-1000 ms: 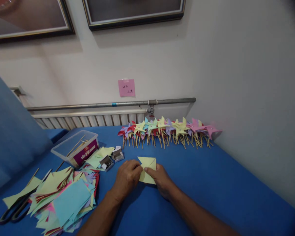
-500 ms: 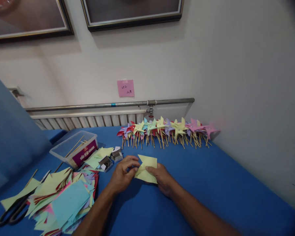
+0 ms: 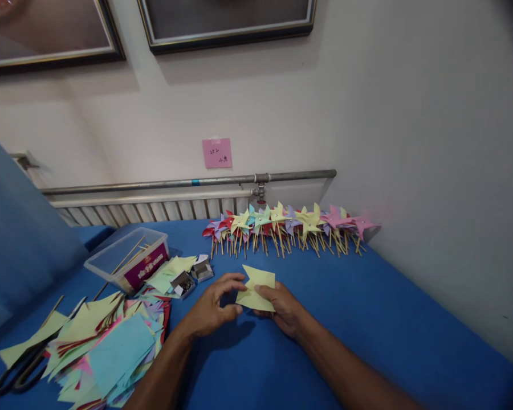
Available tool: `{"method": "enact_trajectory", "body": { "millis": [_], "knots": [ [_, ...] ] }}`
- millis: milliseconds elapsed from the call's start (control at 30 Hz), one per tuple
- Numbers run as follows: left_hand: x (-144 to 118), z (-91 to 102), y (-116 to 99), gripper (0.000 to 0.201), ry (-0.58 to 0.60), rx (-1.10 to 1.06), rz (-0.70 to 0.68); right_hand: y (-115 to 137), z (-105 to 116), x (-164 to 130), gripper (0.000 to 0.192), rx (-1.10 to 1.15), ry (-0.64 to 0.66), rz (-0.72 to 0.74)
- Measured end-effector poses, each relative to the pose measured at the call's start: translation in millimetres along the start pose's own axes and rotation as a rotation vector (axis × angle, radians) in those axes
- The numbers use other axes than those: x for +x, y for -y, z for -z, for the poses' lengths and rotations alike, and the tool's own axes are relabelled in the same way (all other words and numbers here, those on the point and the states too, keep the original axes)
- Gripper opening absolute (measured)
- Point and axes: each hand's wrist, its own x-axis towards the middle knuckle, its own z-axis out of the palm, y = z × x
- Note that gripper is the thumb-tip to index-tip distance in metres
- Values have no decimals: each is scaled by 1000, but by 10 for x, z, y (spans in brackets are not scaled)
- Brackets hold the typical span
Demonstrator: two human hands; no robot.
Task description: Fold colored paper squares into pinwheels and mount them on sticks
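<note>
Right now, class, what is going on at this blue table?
A person folds a yellow paper square on the blue table: the right hand pins it down, the left hand works its edge. Finished pinwheels line the wall; loose coloured paper and scissors lie to the left.

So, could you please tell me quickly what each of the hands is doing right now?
Left hand: fingers curled, pinching the yellow paper's left edge.
Right hand: holding the yellow paper from its right side.
</note>
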Motion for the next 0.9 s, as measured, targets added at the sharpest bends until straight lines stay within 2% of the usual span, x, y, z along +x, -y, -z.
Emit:
{"method": "enact_trajectory", "body": {
  "millis": [133,233,333,433,500,667,800,900],
  "knots": [
    [50,-56,63,17,-206,-56,108,-23,-24,-8,33,9,14,45],
    [69,-94,129,13,-280,-70,192,-31,-34,-7,30,-4,22,57],
    [50,-80,120,14,-204,-53,90,-17,-22,-5,32,-21,-3,28],
    [14,-60,79,34,-43,55,-46,1,-2,-2,36,-18,-4,9],
    [-3,-69,70,41,-4,159,-69,2,9,3,37,-18,-1,-1],
    [-3,-117,88,21,-34,322,-92,-49,9,32,34,-56,0,-3],
    [24,-167,123,15,-132,299,-102,-113,-18,68,37,-136,-34,11],
    [58,-225,183,10,-231,233,-55,-148,-42,90,38,-182,-45,38]
  ]
}}
